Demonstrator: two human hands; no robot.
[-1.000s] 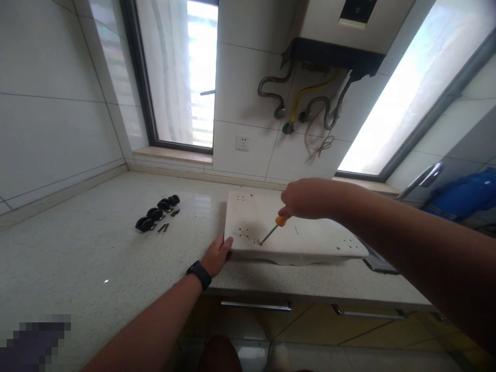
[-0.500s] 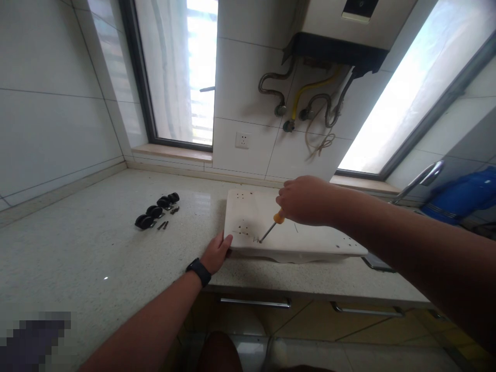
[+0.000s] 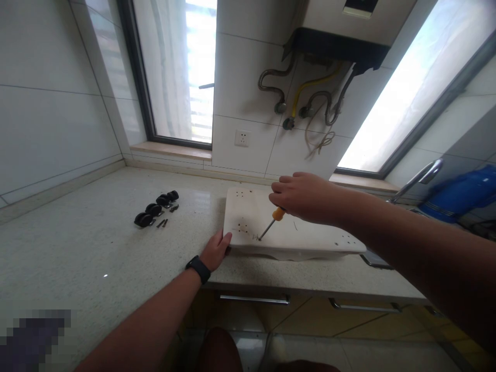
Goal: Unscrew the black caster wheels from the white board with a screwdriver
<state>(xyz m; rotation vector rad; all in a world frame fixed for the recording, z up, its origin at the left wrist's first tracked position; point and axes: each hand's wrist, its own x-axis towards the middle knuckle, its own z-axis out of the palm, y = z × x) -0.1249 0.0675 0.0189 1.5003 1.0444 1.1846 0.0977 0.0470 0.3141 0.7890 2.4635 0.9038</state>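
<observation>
A white board-like piece (image 3: 306,236) with groups of small holes lies on the counter. My left hand (image 3: 217,250), with a black watch on the wrist, grips its near left corner, thumb on top. My right hand (image 3: 296,195) is closed round the yellow handle of a screwdriver (image 3: 267,229). The shaft slants down to the left, and its tip rests on the board near the front edge, right of a cluster of holes. Whether a screw sits under the tip is too small to tell.
Several black casters (image 3: 154,209) stand on the counter (image 3: 96,237) to the left, with small screws (image 3: 174,208) and longer screws (image 3: 162,223) beside them. A faucet (image 3: 420,178) and a blue object (image 3: 461,194) are at the right. Drawer handles (image 3: 253,299) run below the counter edge.
My right hand has turned slightly on the screwdriver and shifted a little to the left. The tip stays at the same spot on the board, and my left hand keeps its hold.
</observation>
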